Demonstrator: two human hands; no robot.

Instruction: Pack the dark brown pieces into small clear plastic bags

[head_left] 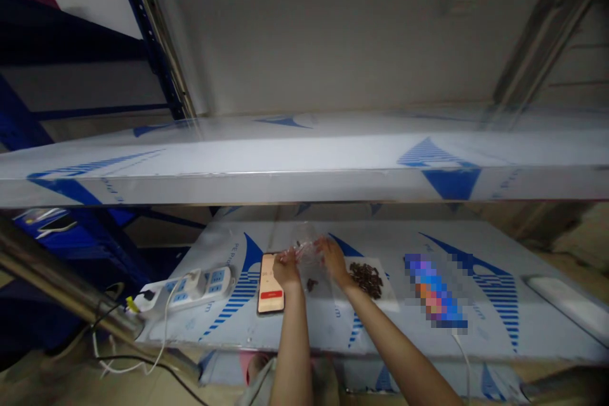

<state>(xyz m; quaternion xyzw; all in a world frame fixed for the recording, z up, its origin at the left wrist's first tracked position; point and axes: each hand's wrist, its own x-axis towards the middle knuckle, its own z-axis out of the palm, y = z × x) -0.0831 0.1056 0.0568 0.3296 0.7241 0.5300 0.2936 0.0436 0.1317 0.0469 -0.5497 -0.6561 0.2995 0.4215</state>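
My left hand [286,268] and my right hand [333,259] are both pinched on a small clear plastic bag [307,247], held just above the white table [495,323] with blue markings. The bag holds a few dark bits, and a few more dark bits [312,283] lie on the table right under it. A pile of small dark brown pieces [366,278] rests on a white sheet just right of my right hand. A phone [270,283] with a lit orange and red screen lies flat beside my left hand.
A white power strip [190,287] with cables sits at the table's left end. A shelf board [304,165] overhangs the table at head height. A blurred-out object [435,292] lies to the right, and a white bar [568,304] lies far right. Blue racking stands left.
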